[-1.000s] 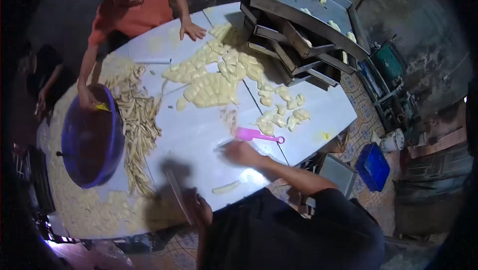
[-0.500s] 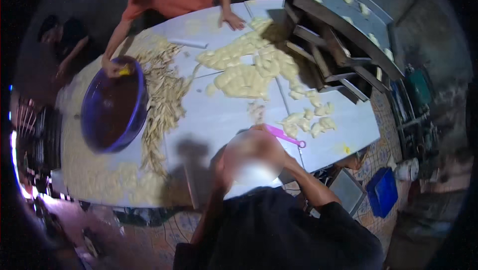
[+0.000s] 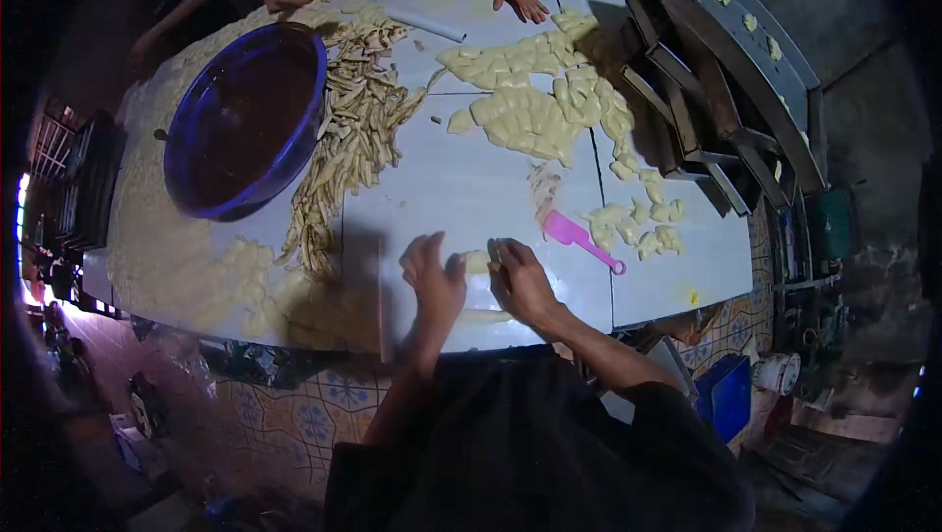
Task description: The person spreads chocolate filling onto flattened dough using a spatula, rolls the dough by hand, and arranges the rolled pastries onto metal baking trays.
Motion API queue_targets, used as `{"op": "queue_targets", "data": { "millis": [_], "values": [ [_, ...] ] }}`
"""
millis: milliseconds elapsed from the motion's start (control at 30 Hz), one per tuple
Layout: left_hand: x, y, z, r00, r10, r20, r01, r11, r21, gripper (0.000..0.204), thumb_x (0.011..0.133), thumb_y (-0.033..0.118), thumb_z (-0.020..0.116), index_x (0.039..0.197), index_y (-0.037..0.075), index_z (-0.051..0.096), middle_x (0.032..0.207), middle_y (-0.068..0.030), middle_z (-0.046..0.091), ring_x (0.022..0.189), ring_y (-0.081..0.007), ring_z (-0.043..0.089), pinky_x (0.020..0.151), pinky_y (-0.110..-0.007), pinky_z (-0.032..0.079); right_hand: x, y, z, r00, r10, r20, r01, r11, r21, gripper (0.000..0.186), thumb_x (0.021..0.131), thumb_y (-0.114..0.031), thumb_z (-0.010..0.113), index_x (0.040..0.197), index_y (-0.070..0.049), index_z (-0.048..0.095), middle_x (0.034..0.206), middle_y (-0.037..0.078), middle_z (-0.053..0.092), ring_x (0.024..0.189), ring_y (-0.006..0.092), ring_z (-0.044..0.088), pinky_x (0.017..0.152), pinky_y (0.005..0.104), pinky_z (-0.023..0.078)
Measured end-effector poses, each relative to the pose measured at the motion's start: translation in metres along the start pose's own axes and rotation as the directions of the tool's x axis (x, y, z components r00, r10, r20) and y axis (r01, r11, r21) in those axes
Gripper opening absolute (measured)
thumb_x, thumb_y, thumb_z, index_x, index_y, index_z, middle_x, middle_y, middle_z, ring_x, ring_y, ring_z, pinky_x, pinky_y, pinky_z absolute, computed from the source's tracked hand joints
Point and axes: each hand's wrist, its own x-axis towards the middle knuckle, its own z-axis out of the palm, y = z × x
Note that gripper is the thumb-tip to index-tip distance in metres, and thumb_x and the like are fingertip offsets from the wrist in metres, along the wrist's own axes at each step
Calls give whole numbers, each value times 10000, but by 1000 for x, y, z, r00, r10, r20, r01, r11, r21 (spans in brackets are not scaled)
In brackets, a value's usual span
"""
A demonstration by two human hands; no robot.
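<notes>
Head view: both hands are seen at the near edge of the white table (image 3: 471, 188). The left hand (image 3: 432, 275) is held loosely open, fingers curled, resting on the tabletop just beside a small pale dough piece (image 3: 477, 261). The right hand (image 3: 520, 280) is partly closed, its fingertips pinched on that dough piece; how firmly it is gripped cannot be told. A pink scraper (image 3: 581, 238) is lying to the right, apart from both hands. A blue basin (image 3: 245, 120) is set at the far left; its inside appears dark, contents not resolved. Strips of dough (image 3: 353, 139) are heaped beside it. Flat dough pieces (image 3: 530, 115) are spread further back.
</notes>
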Motion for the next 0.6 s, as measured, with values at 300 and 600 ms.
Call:
{"op": "queue_targets", "data": {
  "millis": [300, 600],
  "values": [
    [-13, 28, -30, 731, 170, 661, -358, 920, 159, 938, 955, 527, 579, 1556, -90, 207, 1606, -254, 316, 1499, -389, 295, 1217, -603, 160, -8, 26, 3, 864, -289, 413, 469, 761, -448, 671, 880, -323, 610, 1440, 28, 495, 1536, 199, 461, 1478, 331, 370, 1211, 533, 265],
    [-73, -85, -64, 960, -281, 2, 280, 955, 97, 688, 919, 163, 639, 1537, 29, 369, 1516, -258, 436, 1416, -452, 382, 1190, -522, 273, -18, 28, -5, 924, -255, 285, 363, 820, -442, 480, 980, -285, 571, 1382, -22, 570, 1448, 174, 564, 1435, 355, 424, 1119, 575, 352]
  ]
}}
